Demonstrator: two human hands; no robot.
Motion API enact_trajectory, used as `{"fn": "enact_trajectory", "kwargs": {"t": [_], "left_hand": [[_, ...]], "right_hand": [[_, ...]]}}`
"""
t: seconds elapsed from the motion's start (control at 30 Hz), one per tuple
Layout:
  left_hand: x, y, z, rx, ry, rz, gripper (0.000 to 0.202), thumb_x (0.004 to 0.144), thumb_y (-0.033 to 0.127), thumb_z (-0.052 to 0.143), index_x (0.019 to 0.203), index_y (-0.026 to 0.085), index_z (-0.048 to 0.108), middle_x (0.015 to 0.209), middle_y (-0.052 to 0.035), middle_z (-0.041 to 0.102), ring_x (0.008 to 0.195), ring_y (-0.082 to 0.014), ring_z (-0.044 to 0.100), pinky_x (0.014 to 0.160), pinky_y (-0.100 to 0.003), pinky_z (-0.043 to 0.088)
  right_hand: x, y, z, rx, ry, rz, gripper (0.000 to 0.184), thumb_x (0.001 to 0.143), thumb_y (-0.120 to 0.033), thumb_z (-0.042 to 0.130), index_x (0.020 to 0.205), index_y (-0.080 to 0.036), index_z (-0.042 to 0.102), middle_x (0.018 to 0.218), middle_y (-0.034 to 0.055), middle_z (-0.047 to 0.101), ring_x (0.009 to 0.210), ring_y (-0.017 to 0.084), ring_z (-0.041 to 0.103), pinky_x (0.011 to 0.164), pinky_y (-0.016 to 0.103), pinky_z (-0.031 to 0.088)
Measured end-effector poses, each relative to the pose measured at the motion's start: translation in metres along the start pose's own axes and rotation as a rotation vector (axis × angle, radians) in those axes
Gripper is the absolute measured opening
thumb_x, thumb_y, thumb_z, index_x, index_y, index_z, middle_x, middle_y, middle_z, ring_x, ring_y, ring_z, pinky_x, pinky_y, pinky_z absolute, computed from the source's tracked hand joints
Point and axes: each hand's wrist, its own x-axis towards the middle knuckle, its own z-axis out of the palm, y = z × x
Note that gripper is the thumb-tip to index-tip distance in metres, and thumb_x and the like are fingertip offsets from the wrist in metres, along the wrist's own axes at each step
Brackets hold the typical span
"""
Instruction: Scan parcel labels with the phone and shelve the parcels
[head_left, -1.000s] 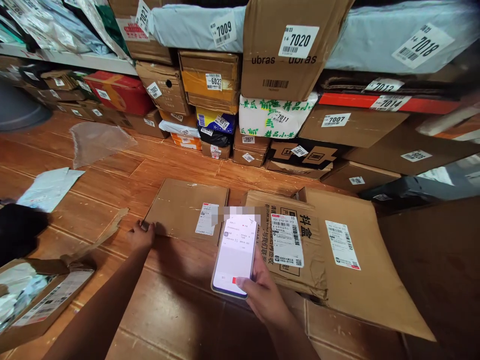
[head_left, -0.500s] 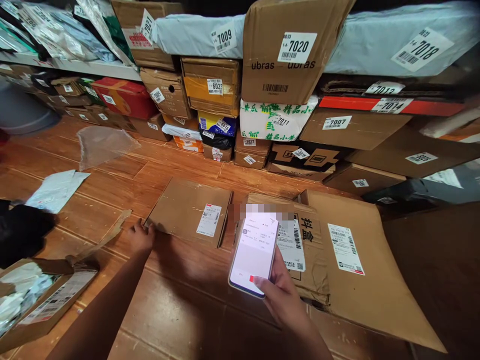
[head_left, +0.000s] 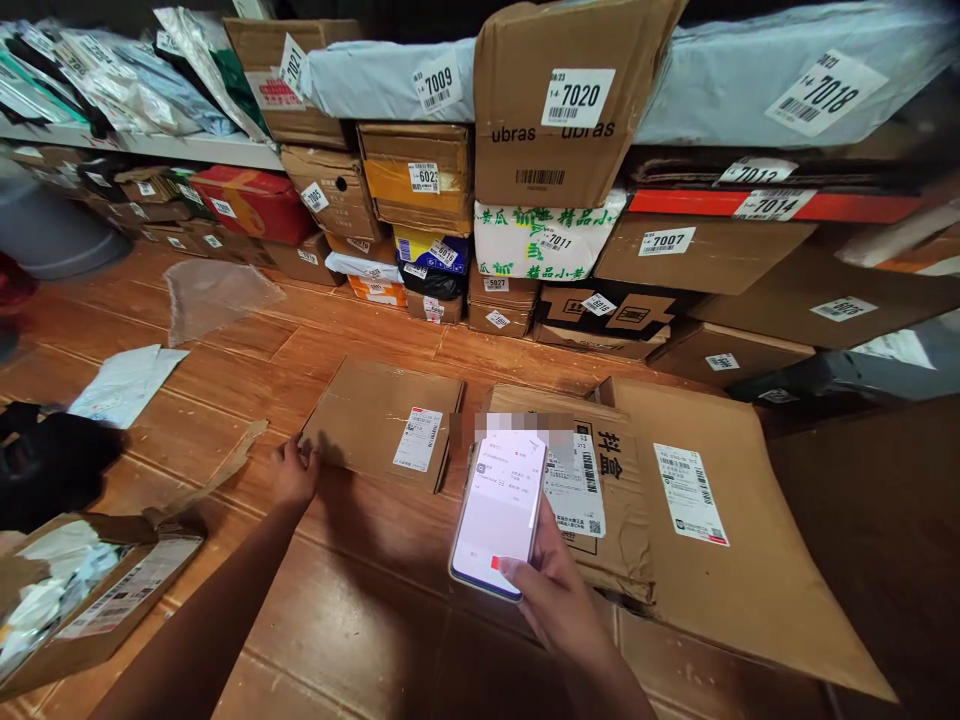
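Note:
A flat cardboard box (head_left: 367,420) with a white label lies on the wooden floor in front of me. At its near left edge is my left hand (head_left: 297,470), fingertips touching the side, fingers loosely bent and a little apart. My right hand (head_left: 551,580) is wrapped round a smartphone (head_left: 499,520) with a lit screen, its thumb on a red button low on the screen. Beyond the phone, partly hidden by it, a creased cardboard box (head_left: 619,540) carries a shipping label. Right of that lies a large cardboard parcel (head_left: 742,590) with another label.
Numbered parcels and boxes are stacked along the back, among them a tall brown box (head_left: 581,165) and a red box (head_left: 259,205). An opened carton (head_left: 142,610) with white wrapping stands at lower left. Near it lie a black bag (head_left: 52,470), a white mailer (head_left: 127,385) and clear plastic (head_left: 217,300).
The view has shifted slightly. My left hand has slid a little right along the flat box's edge, and the phone in my right hand sits slightly further left.

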Motion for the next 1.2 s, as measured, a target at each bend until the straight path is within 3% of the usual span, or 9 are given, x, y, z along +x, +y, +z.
{"fn": "enact_trajectory", "kwargs": {"t": [0.2, 0.33, 0.5, 0.6, 0.77, 1.03, 1.2], "left_hand": [[-0.002, 0.0, -0.005, 0.002, -0.002, 0.013, 0.056, 0.08, 0.038, 0.047, 0.129, 0.01, 0.05, 0.118, -0.0187, 0.05, 0.108, -0.0294, 0.058, 0.104, -0.048, 0.042], [-0.006, 0.003, -0.005, -0.006, -0.01, 0.042, 0.056, 0.08, 0.039, 0.046, 0.128, 0.01, 0.051, 0.116, -0.0179, 0.051, 0.108, -0.0293, 0.058, 0.104, -0.047, 0.042], [-0.012, 0.008, 0.0, -0.022, -0.025, 0.076, 0.054, 0.08, 0.039, 0.045, 0.125, 0.01, 0.051, 0.116, -0.0175, 0.051, 0.105, -0.0277, 0.059, 0.1, -0.045, 0.046], [-0.016, 0.01, 0.004, -0.027, -0.033, 0.082, 0.052, 0.08, 0.04, 0.045, 0.124, 0.014, 0.052, 0.117, -0.0157, 0.05, 0.101, -0.0258, 0.061, 0.098, -0.045, 0.048], [-0.018, 0.015, 0.007, -0.025, -0.03, 0.112, 0.055, 0.079, 0.04, 0.044, 0.124, 0.01, 0.053, 0.119, -0.0182, 0.051, 0.102, -0.0273, 0.06, 0.099, -0.045, 0.048], [-0.019, 0.016, 0.01, -0.028, -0.045, 0.132, 0.052, 0.079, 0.04, 0.044, 0.122, 0.013, 0.054, 0.116, -0.0166, 0.052, 0.103, -0.027, 0.061, 0.098, -0.046, 0.049], [-0.021, 0.021, 0.009, -0.02, -0.058, 0.144, 0.06, 0.078, 0.043, 0.041, 0.124, 0.007, 0.053, 0.121, -0.0212, 0.049, 0.104, -0.0298, 0.061, 0.097, -0.048, 0.049]], "right_hand": [[-0.001, -0.004, -0.001, 0.003, -0.026, -0.015, 0.078, 0.066, -0.022, 0.073, 0.136, -0.032, 0.04, 0.133, 0.0024, 0.06, 0.125, 0.025, 0.051, 0.11, 0.04, 0.034], [-0.005, -0.007, 0.0, 0.029, -0.015, 0.006, 0.085, 0.064, -0.02, 0.072, 0.139, -0.032, 0.034, 0.133, 0.0025, 0.06, 0.125, 0.024, 0.052, 0.109, 0.039, 0.036], [-0.007, -0.013, 0.004, 0.105, 0.005, 0.06, 0.094, 0.058, -0.017, 0.071, 0.142, -0.031, 0.03, 0.128, 0.0028, 0.064, 0.12, 0.026, 0.056, 0.102, 0.04, 0.044], [-0.009, -0.018, 0.005, 0.119, 0.025, 0.067, 0.094, 0.057, -0.015, 0.069, 0.142, -0.029, 0.031, 0.121, 0.0025, 0.068, 0.122, 0.026, 0.055, 0.105, 0.04, 0.041], [-0.012, -0.022, 0.004, 0.149, 0.027, 0.092, 0.097, 0.055, -0.014, 0.067, 0.143, -0.032, 0.029, 0.121, 0.0001, 0.068, 0.118, 0.026, 0.057, 0.098, 0.04, 0.046], [-0.014, -0.018, 0.003, 0.189, -0.011, 0.125, 0.09, 0.052, -0.013, 0.063, 0.136, -0.03, 0.037, 0.123, -0.0003, 0.066, 0.104, 0.025, 0.062, 0.085, 0.036, 0.05], [-0.016, -0.018, 0.001, 0.169, -0.074, 0.102, 0.085, 0.053, -0.013, 0.059, 0.134, -0.028, 0.038, 0.122, 0.0003, 0.066, 0.101, 0.023, 0.062, 0.083, 0.033, 0.048]]}}
